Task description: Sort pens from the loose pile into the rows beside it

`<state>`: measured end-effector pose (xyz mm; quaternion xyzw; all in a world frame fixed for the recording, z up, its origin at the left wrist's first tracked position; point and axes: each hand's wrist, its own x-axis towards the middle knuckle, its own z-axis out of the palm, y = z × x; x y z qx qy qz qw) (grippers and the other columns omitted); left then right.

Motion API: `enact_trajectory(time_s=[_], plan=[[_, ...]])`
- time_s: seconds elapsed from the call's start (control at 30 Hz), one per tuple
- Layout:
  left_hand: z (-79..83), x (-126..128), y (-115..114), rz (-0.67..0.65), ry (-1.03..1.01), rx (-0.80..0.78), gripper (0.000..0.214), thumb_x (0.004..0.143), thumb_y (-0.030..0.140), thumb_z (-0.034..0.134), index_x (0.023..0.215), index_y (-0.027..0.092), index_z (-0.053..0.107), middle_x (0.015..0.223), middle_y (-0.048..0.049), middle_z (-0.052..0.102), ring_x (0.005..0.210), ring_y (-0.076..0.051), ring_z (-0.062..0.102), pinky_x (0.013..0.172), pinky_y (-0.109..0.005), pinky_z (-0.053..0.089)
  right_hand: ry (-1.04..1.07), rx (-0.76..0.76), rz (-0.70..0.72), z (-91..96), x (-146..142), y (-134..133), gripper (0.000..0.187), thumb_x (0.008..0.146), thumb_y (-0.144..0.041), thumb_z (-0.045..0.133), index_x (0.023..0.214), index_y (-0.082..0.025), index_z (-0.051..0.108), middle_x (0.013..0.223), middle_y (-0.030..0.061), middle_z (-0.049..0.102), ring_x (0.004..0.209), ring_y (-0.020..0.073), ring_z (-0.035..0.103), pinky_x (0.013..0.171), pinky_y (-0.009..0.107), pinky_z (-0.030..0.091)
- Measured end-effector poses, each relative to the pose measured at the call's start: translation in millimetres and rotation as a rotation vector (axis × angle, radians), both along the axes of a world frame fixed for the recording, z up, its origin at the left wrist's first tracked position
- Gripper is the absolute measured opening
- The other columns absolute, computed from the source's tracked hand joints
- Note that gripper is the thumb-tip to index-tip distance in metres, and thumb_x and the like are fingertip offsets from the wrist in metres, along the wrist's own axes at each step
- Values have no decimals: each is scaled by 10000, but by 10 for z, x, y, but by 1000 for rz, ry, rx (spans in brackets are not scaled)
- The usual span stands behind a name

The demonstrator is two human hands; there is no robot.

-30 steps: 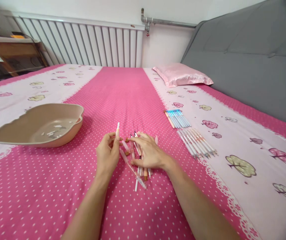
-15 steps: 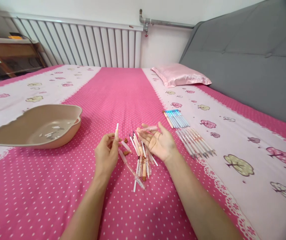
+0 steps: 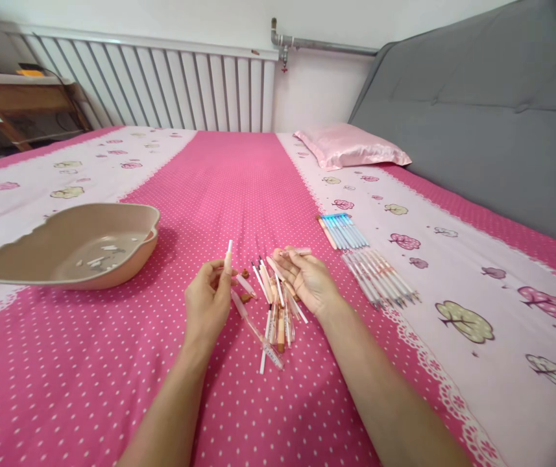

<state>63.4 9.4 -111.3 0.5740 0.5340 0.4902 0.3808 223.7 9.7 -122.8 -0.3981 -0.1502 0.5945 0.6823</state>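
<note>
Pen parts (image 3: 281, 327) lie in a loose heap between the two hands. The left hand (image 3: 208, 298) pinches a slender white-tipped piece (image 3: 228, 259) upright; the right hand (image 3: 311, 282), palm up, has thumb and fingers closed on a pink piece (image 3: 302, 251). The step looks like picking out and handling parts; the next move seems to call for a light fingertip grip, both pieces kept clear of the heap. Beyond both hands the bedspread (image 3: 239, 188) offers open room. Left of the left hand stands a basin (image 3: 112, 279), its rim near; right of the right hand, blue pens (image 3: 348, 232) and pale pens (image 3: 379, 277) leave less sideways room.
</note>
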Motion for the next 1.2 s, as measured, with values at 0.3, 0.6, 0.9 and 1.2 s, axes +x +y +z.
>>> enact_trajectory(time_s=[0.3, 0.6, 0.9, 1.2], plan=[[18, 7, 4, -35, -54, -45, 196, 809, 287, 546, 916, 125, 564, 855, -78, 658, 681, -137, 620, 543, -237, 516, -335, 22, 15, 18, -17, -43, 198, 771, -317, 624, 676, -152, 568, 583, -33, 609, 420, 41, 487, 455, 151, 404], [24, 6, -4, -44, -69, -56, 208, 789, 309, 559, 901, 133, 567, 861, -86, 658, 680, -155, 624, 541, -265, 532, -1242, 95, 172, -145, -23, -46, 329, 805, -450, 506, 677, -162, 600, 541, -28, 559, 469, 96, 482, 466, 199, 314], [18, 3, 8, -54, -102, -72, 214, 788, 304, 566, 908, 128, 561, 849, -74, 645, 680, -147, 620, 545, -260, 533, -1484, -35, 143, -69, 28, -82, 211, 800, -231, 508, 896, -213, 695, 833, 32, 711, 759, 178, 639, 684, 274, 437], [-3, -4, 7, -59, -94, -55, 240, 780, 335, 573, 911, 134, 561, 851, -74, 651, 676, -149, 620, 542, -255, 514, -1743, 6, 365, -80, -15, -170, 280, 792, -248, 567, 1059, -217, 646, 985, 99, 636, 931, 237, 579, 797, 343, 419]])
